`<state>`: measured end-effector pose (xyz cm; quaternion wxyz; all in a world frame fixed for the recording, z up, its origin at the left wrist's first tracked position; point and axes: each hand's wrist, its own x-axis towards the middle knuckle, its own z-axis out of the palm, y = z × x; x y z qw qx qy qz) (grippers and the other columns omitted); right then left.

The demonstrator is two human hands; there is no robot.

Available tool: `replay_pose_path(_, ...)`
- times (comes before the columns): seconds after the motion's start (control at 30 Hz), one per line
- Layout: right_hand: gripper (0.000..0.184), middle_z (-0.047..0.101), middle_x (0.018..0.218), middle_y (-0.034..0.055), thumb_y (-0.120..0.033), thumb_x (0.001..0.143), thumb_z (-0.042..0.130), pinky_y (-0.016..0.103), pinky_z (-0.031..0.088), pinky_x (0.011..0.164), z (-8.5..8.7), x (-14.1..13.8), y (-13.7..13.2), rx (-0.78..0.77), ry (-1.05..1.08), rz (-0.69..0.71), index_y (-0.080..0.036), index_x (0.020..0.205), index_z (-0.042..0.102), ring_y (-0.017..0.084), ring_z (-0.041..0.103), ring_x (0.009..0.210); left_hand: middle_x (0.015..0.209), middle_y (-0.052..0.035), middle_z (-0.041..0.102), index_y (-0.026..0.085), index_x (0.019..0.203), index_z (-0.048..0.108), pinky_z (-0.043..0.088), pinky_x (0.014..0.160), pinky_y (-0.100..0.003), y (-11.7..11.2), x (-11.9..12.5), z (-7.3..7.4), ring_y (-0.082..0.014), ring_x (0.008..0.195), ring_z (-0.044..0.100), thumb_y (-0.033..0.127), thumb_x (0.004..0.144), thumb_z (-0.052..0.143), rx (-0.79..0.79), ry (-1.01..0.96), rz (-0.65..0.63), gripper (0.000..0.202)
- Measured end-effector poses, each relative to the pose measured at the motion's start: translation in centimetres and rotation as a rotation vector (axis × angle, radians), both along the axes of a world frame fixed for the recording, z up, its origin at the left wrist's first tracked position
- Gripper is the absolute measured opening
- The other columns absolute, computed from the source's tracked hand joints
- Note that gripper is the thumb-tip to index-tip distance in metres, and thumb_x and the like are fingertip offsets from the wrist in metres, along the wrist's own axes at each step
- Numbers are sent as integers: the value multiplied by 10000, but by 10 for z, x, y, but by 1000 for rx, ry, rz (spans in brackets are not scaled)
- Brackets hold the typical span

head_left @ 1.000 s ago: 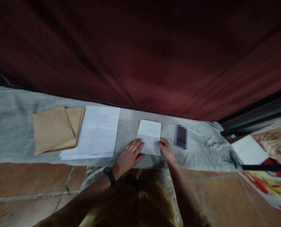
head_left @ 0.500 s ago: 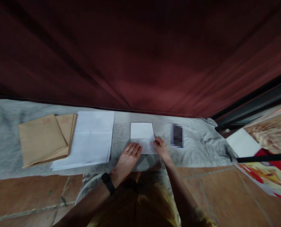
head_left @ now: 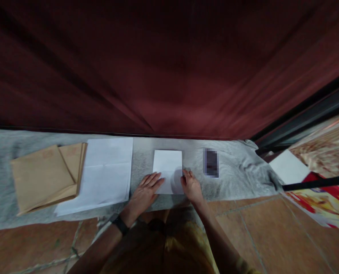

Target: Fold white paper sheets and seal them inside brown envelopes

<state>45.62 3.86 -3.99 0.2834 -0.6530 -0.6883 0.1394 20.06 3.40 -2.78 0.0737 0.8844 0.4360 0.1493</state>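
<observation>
A folded white sheet of paper (head_left: 167, 167) lies on a grey cloth (head_left: 237, 173) spread over the floor. My left hand (head_left: 145, 190), with a black watch on its wrist, rests flat with fingers stretched out on the sheet's lower left corner. My right hand (head_left: 190, 185) presses its fingertips on the sheet's right edge, fingers bent and close together. To the left lie larger white sheets (head_left: 103, 171) and a pile of brown envelopes (head_left: 45, 175).
A dark phone (head_left: 210, 163) lies on the cloth right of the folded sheet. A dark red curtain (head_left: 169, 76) hangs behind the cloth. Brown floor tiles (head_left: 272, 236) are in front. At the right are another white sheet (head_left: 287, 167), a black bar (head_left: 317, 183) and colourful printed material (head_left: 326, 205).
The sheet's lower flap, folded part-way up a second ago, now lies flat, making a smaller rectangle. Both hands have stayed on its lower corners. The view has shifted slightly.
</observation>
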Motion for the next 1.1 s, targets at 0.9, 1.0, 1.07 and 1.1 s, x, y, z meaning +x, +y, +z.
replay_pose_path(0.9,310,700,1300,51,-236,984,589,476,478,1086,3,21,-42,41,125,325,-323,1257,706,238,617,1240,1137,-69,765,237,1056,729,597,965,-454,10,-10,-27,-228,1072,712,423,991,502,-1,-476,136,300)
replay_pose_path(1.0,231,734,1202,52,-273,1008,556,455,500,1023,2,15,-36,43,177,243,-294,1136,746,236,658,1126,1059,-67,767,231,968,732,596,936,-451,9,-7,-22,-233,1014,712,481,987,500,3,-493,200,342)
replay_pose_path(1.07,222,739,1149,59,-299,1019,533,440,498,985,2,11,-32,32,186,187,-268,1063,748,238,664,1067,1013,-66,753,227,914,726,597,900,-428,9,-6,-20,-227,975,701,494,988,490,5,-498,251,364)
replay_pose_path(1.1,228,739,1123,63,-311,1024,521,433,494,969,2,9,-30,27,183,160,-258,1035,742,240,662,1045,990,-66,743,225,885,721,594,883,-414,9,-5,-19,-224,954,694,494,990,483,7,-501,277,374)
